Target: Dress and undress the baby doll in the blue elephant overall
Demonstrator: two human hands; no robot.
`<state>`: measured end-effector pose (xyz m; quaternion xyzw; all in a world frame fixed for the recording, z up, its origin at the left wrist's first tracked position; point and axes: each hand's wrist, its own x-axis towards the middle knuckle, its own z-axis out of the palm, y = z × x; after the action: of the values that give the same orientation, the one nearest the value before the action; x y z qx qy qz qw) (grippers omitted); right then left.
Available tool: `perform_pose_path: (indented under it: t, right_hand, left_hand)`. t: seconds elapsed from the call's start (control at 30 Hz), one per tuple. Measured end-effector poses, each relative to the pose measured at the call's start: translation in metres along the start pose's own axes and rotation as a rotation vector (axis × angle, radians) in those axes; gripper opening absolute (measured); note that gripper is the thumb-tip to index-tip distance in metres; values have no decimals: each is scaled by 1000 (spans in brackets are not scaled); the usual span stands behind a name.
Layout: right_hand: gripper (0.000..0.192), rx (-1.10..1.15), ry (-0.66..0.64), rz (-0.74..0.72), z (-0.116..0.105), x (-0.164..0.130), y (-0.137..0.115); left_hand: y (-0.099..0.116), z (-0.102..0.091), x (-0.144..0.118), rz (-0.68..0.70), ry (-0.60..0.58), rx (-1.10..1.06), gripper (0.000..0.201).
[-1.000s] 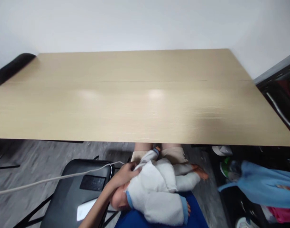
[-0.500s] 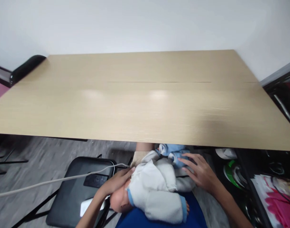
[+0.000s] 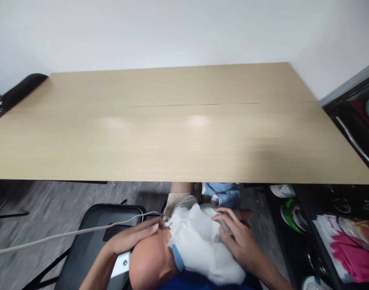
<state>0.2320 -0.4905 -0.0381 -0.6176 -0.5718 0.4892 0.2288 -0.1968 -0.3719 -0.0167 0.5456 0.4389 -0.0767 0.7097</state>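
Observation:
A baby doll (image 3: 205,241) in a white fuzzy outfit with blue trim lies sideways across my lap, its bald head (image 3: 152,259) to the left. My left hand (image 3: 132,237) rests along the top of that head near the face, fingers stretched out. Across the doll's body, my right hand (image 3: 237,237) lies on the white cloth with its fingers spread. Light blue cloth (image 3: 225,194) with white edges shows past the doll, just under the table edge. One bare doll foot or hand sticks out beyond my right hand; which one I cannot tell.
A wide wooden table (image 3: 172,141) spans the view ahead. On the left, a black folding chair (image 3: 81,249) carries a dark flat item and a white device (image 3: 120,264); a white cable (image 3: 66,233) crosses above. A dark shelf at right holds pink cloth (image 3: 353,255) and papers.
The doll has come nearer to me and its head looks larger. My right hand has moved from beside the blue cloth onto the doll's body. My left hand has shifted left with the head.

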Motion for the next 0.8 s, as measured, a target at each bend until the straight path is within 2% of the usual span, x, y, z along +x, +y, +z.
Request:
perform_pose_path:
  t: [0.07, 0.17, 0.23, 0.3, 0.37, 0.47, 0.53, 0.6, 0.73, 0.8]
  right_hand:
    - [46, 53, -47, 28, -2, 2, -3]
    - [53, 162, -65, 60, -7, 9, -1]
    - [60, 210, -68, 90, -11, 14, 1]
    - [67, 264, -111, 112, -17, 19, 2]
    - [72, 325, -183, 120, -23, 22, 2]
    - [72, 370, -259, 124, -29, 26, 4]
    - [69, 395, -262, 123, -27, 28, 8]
    - [65, 443, -242, 121, -21, 32, 13]
    - [66, 483, -265, 104, -11, 43, 11]
    - [69, 388, -237, 25, -11, 48, -2]
  left_hand:
    - [17, -2, -13, -9, -17, 32, 90]
    - [51, -4, -30, 9, 3, 166, 88]
    - [76, -5, -34, 119, -28, 217, 91]
    - [99, -6, -32, 305, -160, 188, 99]
    - [119, -5, -24, 456, -278, 102, 96]
    - [142, -1, -7, 539, -281, 112, 81]
    - [153, -2, 5, 570, -283, 175, 71]
    - [163, -4, 16, 613, -314, 219, 69]
    - [193, -9, 39, 674, -276, 229, 94]
    - [217, -6, 52, 677, -318, 160, 110]
